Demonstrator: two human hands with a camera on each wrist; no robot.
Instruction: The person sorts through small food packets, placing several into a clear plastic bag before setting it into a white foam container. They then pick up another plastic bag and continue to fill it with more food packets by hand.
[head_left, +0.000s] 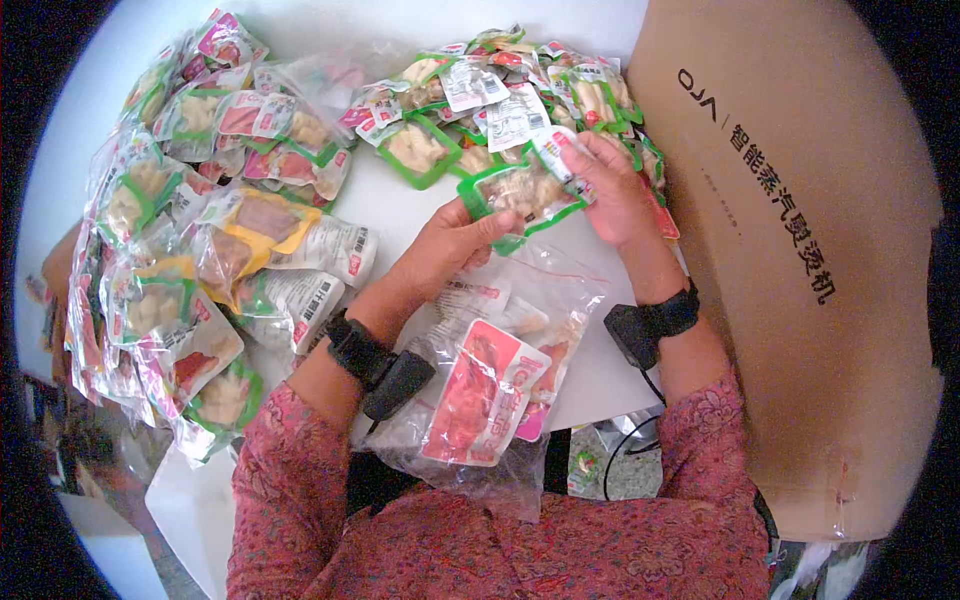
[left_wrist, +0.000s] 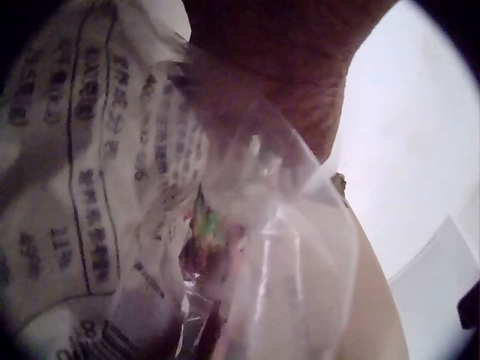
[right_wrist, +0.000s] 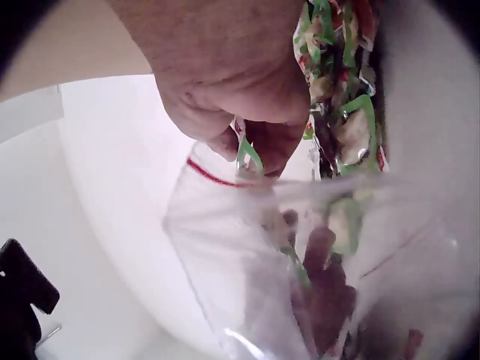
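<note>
Both hands hold a green-edged snack packet (head_left: 530, 192) with pale pieces showing through its window, raised over the white table. My left hand (head_left: 455, 245) pinches its lower left side, thumb on top. At the upper right end, my right hand (head_left: 617, 195) grips the packet between thumb and fingers. Below them a clear zip bag (head_left: 575, 290) lies towards the body, with a red packet (head_left: 485, 390) and several others in it. In the right wrist view, the bag's red seam (right_wrist: 214, 174) hangs just under the right hand. Printed packaging (left_wrist: 90, 172) fills much of the left wrist view.
A big heap of filled clear bags (head_left: 150, 290) covers the left side. Loose green-edged packets (head_left: 418, 150) are piled at the back. A tall brown carton (head_left: 800, 300) stands along the right. White tabletop (head_left: 400, 205) shows between the heaps.
</note>
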